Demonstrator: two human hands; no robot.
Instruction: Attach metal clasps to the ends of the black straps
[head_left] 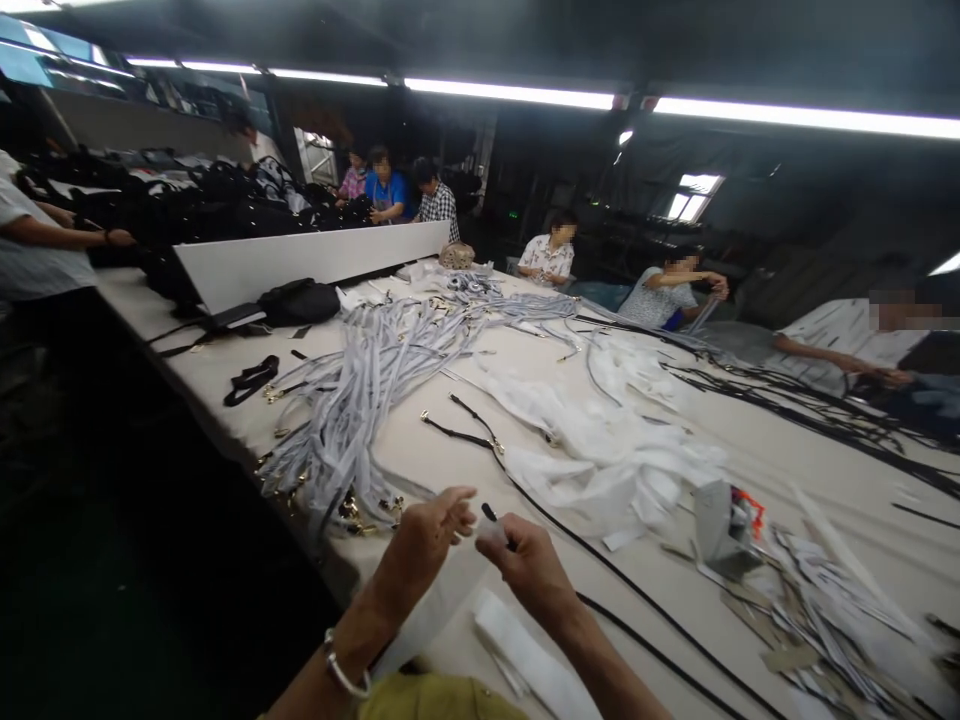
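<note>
My right hand [534, 565] is closed around a black strap, whose dark tip [488, 511] sticks out above the thumb with a bit of thin white wrapping beside it. Just left of it, my left hand [435, 530] has its fingers slightly bent and apart, holding nothing that I can see. A long black strap [570, 537] with gold-coloured metal fittings runs across the table beyond both hands. Under my forearms lie translucent white sheeting [442, 600] and a folded white strip [517, 640].
Wrapped straps [352, 400] with gold clips lie heaped at left. White wrapping sheets [600, 470] spread over the middle. At right stand a small grey box [721, 525], scraps [817, 610] and black straps [780, 400]. A white board [315, 262] crosses the far side; several people work around the table.
</note>
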